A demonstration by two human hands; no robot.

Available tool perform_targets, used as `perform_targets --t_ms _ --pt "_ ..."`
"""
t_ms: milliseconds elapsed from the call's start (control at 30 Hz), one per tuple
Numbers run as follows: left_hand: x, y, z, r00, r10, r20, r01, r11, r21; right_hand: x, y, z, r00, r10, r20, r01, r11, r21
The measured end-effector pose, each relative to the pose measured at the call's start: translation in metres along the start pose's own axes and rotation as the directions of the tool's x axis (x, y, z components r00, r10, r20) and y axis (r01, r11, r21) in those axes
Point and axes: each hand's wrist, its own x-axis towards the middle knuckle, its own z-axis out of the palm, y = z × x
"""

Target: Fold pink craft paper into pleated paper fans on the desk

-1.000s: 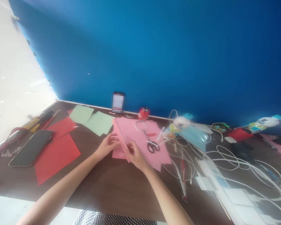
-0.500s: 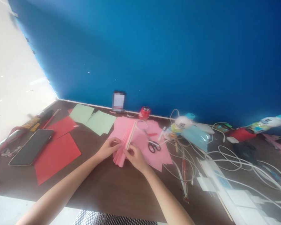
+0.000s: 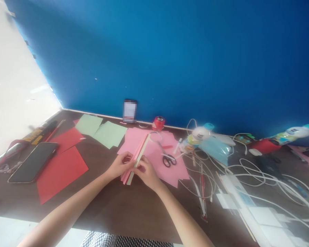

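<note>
A narrow bundle of folded pink paper (image 3: 142, 141) with a pale strip along its right side is held upright-slanting between both hands, over the table's middle. My left hand (image 3: 121, 165) pinches its left side near the middle. From the right, my right hand (image 3: 145, 170) closes finger and thumb on the same bundle. Behind it lie pink paper sheets (image 3: 175, 175). On them rest black-handled scissors (image 3: 169, 160), right of my right hand, with the blades pointing away.
Red sheets (image 3: 64, 175), green sheets (image 3: 110, 133) and a phone (image 3: 33, 163) lie left. A red round container (image 3: 159, 122) stands near the blue wall (image 3: 170, 61). White cables (image 3: 262, 175), a pencil-like red stick (image 3: 203, 185) and two bottles, one a white bottle (image 3: 201, 133), crowd the right.
The fanned pleats at the bundle's lower end have drawn together into a narrower stack. Its pale side now shows more, and both hands have shifted slightly.
</note>
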Motion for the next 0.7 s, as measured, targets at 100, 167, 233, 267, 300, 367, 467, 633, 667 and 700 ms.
perform_targets --t_ms 100,167,233,267,300,367,467,633,667,700 --pt "0.0 0.001 -0.002 0.999 -0.007 -0.033 0.008 1.0 0.01 0.001 -0.001 -0.001 1.0 0.008 -0.027 -0.008 1.0 -0.011" --pt "0.0 0.0 -0.003 0.999 -0.027 -0.046 0.027 1.0 0.013 0.001 -0.002 -0.002 0.999 0.012 -0.051 -0.012 1.0 -0.002" --pt "0.0 -0.002 -0.004 0.998 -0.032 -0.048 0.033 0.999 0.012 0.0 -0.002 -0.002 0.998 0.025 -0.058 -0.023 0.999 0.04" --pt "0.0 -0.002 -0.004 0.999 -0.031 -0.044 0.032 0.999 0.011 0.0 -0.002 -0.002 0.998 0.039 -0.055 -0.035 0.997 0.069" --pt "0.0 -0.003 -0.004 0.999 -0.03 -0.044 0.031 0.999 0.011 0.0 -0.001 -0.001 0.997 0.057 -0.049 -0.052 0.994 0.097" --pt "0.001 -0.004 -0.004 0.998 -0.021 -0.059 0.022 1.0 0.016 0.0 -0.001 -0.001 0.995 0.093 -0.041 -0.087 0.986 0.14" --pt "0.002 -0.005 -0.004 0.995 0.013 -0.103 -0.01 0.999 0.038 -0.001 0.0 -0.001 0.991 0.126 -0.045 -0.116 0.976 0.186" --pt "0.002 -0.009 -0.005 0.993 -0.021 -0.113 0.021 1.0 0.0 0.001 0.006 -0.002 0.987 0.154 -0.048 -0.137 0.955 0.264" --pt "0.002 -0.011 -0.006 0.992 -0.039 -0.117 0.037 0.999 -0.016 0.002 0.008 -0.003 0.987 0.152 -0.058 -0.13 0.953 0.273" --pt "0.002 -0.012 -0.006 0.99 -0.054 -0.128 0.05 0.998 -0.031 0.003 0.01 -0.004 0.986 0.15 -0.075 -0.124 0.953 0.277"
